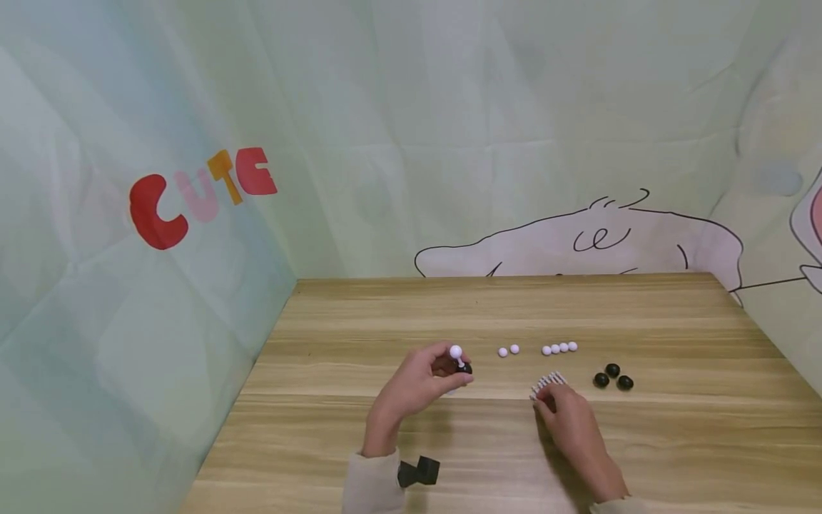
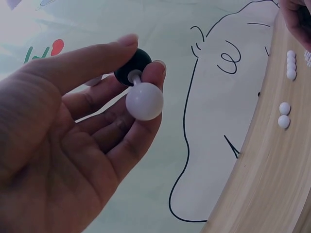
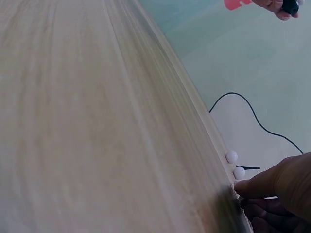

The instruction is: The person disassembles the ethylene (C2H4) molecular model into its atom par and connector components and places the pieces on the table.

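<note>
My left hand (image 1: pixel 417 378) is raised over the table, pinching a black ball (image 2: pixel 138 59) between thumb and fingertips. A short pale connector (image 2: pixel 134 77) joins it to a white ball (image 2: pixel 144 101). Another white ball (image 2: pixel 94 81) shows partly behind the fingers in the left wrist view. Low over the table, my right hand (image 1: pixel 568 417) has its thumb and fingers at the near end of a slanted row of small pale connectors (image 1: pixel 549 380). Whether they grip one is hidden.
Two white balls (image 1: pixel 503 353) lie beyond the hands, with a line of several white balls (image 1: pixel 555 349) to their right. Three black balls (image 1: pixel 613 370) are grouped farther right. A printed cloth (image 1: pixel 398 178) hangs behind the wooden table (image 1: pixel 359 307).
</note>
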A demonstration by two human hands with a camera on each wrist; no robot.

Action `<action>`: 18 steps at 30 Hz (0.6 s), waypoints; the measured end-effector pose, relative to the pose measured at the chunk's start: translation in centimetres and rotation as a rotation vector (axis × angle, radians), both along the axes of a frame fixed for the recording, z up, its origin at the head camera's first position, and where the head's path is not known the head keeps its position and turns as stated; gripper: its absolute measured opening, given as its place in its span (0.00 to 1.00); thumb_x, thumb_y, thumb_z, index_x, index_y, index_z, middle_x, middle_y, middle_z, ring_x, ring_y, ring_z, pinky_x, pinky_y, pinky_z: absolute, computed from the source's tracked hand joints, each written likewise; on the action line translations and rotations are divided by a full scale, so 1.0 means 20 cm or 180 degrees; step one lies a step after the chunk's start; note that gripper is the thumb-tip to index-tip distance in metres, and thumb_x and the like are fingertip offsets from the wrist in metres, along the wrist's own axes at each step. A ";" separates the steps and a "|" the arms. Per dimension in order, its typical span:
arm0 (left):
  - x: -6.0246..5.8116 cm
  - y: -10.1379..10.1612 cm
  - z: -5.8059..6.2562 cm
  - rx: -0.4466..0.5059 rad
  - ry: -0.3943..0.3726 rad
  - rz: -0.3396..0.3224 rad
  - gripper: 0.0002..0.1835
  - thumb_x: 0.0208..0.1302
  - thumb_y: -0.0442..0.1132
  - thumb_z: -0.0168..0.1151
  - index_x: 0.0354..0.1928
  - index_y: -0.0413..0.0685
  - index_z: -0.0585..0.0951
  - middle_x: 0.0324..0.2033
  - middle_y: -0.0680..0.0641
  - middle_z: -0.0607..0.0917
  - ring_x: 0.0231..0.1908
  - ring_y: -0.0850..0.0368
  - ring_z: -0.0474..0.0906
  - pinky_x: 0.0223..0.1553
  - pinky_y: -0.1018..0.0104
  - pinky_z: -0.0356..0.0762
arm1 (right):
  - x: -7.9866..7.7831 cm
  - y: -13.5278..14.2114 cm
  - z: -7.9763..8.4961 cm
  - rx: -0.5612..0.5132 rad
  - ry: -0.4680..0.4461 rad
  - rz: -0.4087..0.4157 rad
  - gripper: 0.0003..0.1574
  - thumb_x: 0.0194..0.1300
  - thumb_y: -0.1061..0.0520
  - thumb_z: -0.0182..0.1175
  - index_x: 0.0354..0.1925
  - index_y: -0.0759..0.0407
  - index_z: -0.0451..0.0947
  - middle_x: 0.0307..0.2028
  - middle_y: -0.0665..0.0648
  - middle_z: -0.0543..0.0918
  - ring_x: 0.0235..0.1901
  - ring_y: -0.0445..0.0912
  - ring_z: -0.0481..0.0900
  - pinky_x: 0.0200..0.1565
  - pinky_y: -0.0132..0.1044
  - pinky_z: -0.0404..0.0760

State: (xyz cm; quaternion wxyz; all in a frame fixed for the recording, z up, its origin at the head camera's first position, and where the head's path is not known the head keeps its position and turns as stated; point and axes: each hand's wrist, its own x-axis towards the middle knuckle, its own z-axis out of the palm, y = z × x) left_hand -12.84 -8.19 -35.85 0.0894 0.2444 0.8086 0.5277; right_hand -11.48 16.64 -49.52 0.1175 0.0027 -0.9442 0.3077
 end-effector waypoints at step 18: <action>-0.03 0.05 -0.07 0.0078 -0.0109 -0.0197 0.08 0.62 0.30 0.62 0.42 0.37 0.79 0.36 0.40 0.85 0.34 0.50 0.84 0.34 0.71 0.80 | 0.00 -0.01 0.00 0.0092 0.0021 -0.0025 0.10 0.53 0.63 0.69 0.26 0.56 0.75 0.24 0.50 0.77 0.26 0.41 0.72 0.29 0.38 0.72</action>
